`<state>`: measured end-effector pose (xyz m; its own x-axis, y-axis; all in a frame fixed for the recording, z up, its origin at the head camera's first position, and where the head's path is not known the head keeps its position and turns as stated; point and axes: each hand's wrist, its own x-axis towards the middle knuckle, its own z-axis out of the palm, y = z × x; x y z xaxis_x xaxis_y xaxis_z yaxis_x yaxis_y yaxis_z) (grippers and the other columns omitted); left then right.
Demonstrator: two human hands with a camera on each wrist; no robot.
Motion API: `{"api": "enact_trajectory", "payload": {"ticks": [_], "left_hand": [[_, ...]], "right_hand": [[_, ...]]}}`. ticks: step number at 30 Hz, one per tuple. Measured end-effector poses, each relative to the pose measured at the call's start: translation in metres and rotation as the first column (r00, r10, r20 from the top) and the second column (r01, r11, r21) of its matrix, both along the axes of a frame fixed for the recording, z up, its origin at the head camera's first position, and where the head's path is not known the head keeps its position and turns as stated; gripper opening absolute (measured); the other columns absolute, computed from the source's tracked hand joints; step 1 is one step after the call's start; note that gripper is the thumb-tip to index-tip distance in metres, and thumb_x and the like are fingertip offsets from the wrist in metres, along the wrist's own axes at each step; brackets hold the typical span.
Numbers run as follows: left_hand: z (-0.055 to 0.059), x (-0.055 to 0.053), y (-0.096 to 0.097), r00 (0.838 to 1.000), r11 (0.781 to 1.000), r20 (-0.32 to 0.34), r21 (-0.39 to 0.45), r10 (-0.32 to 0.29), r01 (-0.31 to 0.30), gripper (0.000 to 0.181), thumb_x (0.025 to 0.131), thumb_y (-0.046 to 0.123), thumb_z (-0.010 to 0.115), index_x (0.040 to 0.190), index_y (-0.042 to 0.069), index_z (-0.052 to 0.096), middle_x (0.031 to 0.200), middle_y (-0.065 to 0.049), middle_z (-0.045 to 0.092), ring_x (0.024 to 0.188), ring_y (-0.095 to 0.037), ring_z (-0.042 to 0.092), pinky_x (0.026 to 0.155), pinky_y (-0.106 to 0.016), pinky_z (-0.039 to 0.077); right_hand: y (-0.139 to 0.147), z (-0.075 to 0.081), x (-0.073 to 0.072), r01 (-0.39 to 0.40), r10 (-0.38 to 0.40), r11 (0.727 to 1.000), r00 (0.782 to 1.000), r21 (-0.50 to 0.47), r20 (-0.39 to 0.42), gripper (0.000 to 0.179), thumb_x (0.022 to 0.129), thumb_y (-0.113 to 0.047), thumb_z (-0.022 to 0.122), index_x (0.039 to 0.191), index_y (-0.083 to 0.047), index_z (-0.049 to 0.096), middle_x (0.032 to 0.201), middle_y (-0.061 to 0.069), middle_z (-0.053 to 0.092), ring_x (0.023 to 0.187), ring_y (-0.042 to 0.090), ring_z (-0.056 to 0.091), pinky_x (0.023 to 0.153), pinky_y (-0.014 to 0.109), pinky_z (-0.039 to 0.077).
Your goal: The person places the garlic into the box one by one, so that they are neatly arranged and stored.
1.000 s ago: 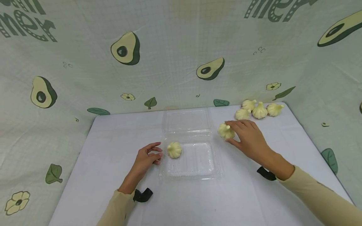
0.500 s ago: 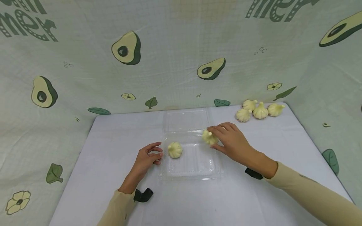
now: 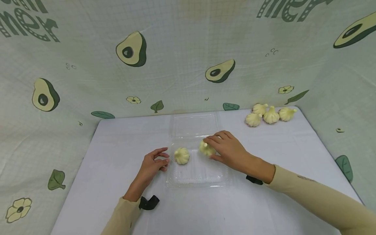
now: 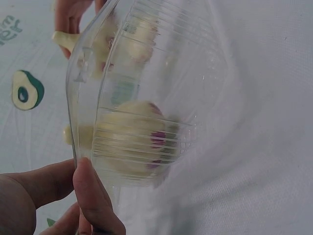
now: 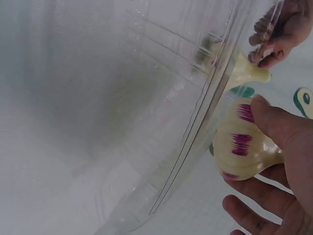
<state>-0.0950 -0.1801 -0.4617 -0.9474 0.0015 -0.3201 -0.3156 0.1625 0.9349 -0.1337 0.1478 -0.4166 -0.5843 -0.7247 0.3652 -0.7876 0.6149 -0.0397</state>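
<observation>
An opened clear plastic clamshell container (image 3: 196,180) lies mid-table, its lid (image 3: 194,125) folded back toward the wall. My left hand (image 3: 151,166) is at the container's left edge; thumb and fingers pinch the rim (image 4: 72,132) in the left wrist view. One garlic bulb (image 3: 181,156) sits in the left part of the tray. Above the tray, right of that bulb, my right hand (image 3: 230,151) holds a second garlic bulb (image 5: 238,144) between thumb and fingers. Purple streaks mark this bulb in the right wrist view.
Several more garlic bulbs (image 3: 271,115) are grouped at the table's back right corner. A cloth wall printed with avocados and leaves rises behind the white table (image 3: 182,212). Black straps (image 3: 148,202) show at both wrists.
My right hand has carried its garlic bulb leftward, from the table right of the container to over the tray. The left hand and the first bulb have stayed put.
</observation>
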Motion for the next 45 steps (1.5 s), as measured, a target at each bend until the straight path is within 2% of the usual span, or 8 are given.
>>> {"api": "enact_trajectory", "payload": {"ticks": [16, 28, 36, 45], "left_hand": [[-0.002, -0.001, -0.001, 1.000, 1.000, -0.003, 0.009, -0.002, 0.002, 0.052, 0.097, -0.005, 0.071, 0.147, 0.001, 0.059, 0.114, -0.014, 0.065, 0.079, -0.014, 0.068, 0.063, -0.023, 0.059], [-0.003, -0.002, -0.001, 1.000, 1.000, -0.003, 0.014, -0.005, 0.005, 0.053, 0.096, -0.004, 0.072, 0.147, 0.001, 0.059, 0.115, -0.014, 0.065, 0.079, -0.013, 0.068, 0.063, -0.023, 0.059], [-0.002, -0.002, -0.001, 1.000, 1.000, -0.007, 0.015, -0.012, 0.012, 0.053, 0.096, -0.004, 0.071, 0.148, 0.001, 0.058, 0.116, -0.015, 0.065, 0.079, -0.014, 0.068, 0.064, -0.023, 0.059], [-0.003, -0.002, -0.002, 1.000, 1.000, -0.011, 0.019, -0.009, 0.010, 0.053, 0.097, -0.006, 0.070, 0.148, 0.000, 0.058, 0.115, -0.014, 0.065, 0.082, -0.018, 0.069, 0.064, -0.023, 0.060]], "right_hand": [[-0.032, -0.004, -0.003, -0.107, 0.114, 0.989, 0.992, 0.105, -0.056, 0.064, 0.077, -0.039, 0.095, 0.127, -0.010, 0.067, 0.120, 0.002, 0.072, 0.112, 0.026, 0.064, 0.106, 0.039, 0.050], [-0.042, -0.007, -0.005, -0.074, 0.078, 0.972, 0.997, 0.224, -0.011, 0.061, 0.082, -0.042, 0.092, 0.128, -0.010, 0.068, 0.121, 0.003, 0.072, 0.115, 0.027, 0.065, 0.106, 0.041, 0.050], [-0.043, -0.012, -0.007, -0.074, 0.083, 0.964, 0.996, 0.256, -0.022, 0.061, 0.081, -0.043, 0.092, 0.127, -0.011, 0.068, 0.118, 0.002, 0.073, 0.112, 0.026, 0.067, 0.105, 0.040, 0.051], [-0.045, -0.016, -0.007, -0.092, 0.077, 0.948, 0.995, 0.303, 0.063, 0.060, 0.084, -0.038, 0.091, 0.130, -0.009, 0.067, 0.121, 0.006, 0.071, 0.116, 0.029, 0.065, 0.106, 0.044, 0.051]]}}
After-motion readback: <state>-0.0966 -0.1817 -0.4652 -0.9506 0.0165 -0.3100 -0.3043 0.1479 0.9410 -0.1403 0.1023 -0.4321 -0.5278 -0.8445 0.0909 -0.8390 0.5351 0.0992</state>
